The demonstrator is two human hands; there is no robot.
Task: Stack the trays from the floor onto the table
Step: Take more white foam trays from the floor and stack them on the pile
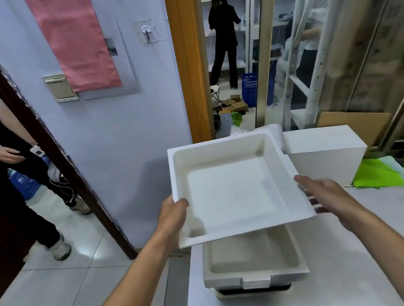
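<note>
Your left hand [173, 216] grips the near-left corner of a white tray [231, 188], thumb over the rim. It holds the tray in the air just above the stack of trays [253, 265] on the tabletop [376, 257], likely lining it up to nest. Your right hand [324, 196], fingers straight, meets its right edge, seemingly to steady it.

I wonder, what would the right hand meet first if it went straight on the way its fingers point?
The right rim of the tray that the left hand holds above the stack. The right hand is open, its fingertips seemingly very near that rim, though depth is unclear.
</note>
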